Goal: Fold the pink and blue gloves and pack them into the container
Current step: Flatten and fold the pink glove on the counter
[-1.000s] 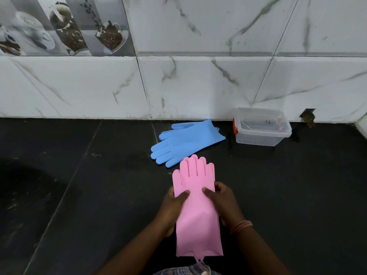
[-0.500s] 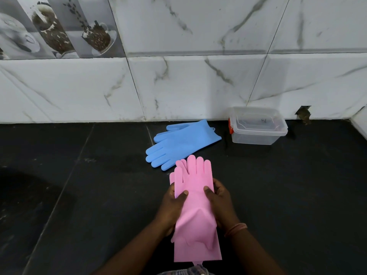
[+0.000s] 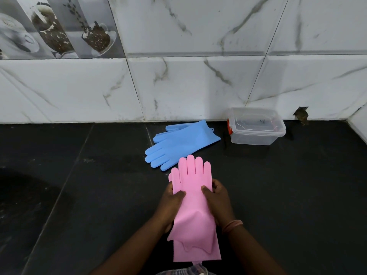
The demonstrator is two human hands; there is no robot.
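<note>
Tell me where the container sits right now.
In the head view, the container sits far right on the dark counter, against the marble wall, just right of the blue gloves.

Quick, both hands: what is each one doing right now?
Left hand: closed on the pink rubber gloves, left edge.
Right hand: closed on the same gloves, right edge.

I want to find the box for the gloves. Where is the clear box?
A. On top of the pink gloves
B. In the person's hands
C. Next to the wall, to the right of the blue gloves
C: the clear box sits by the wall, right of the blue gloves.
</note>
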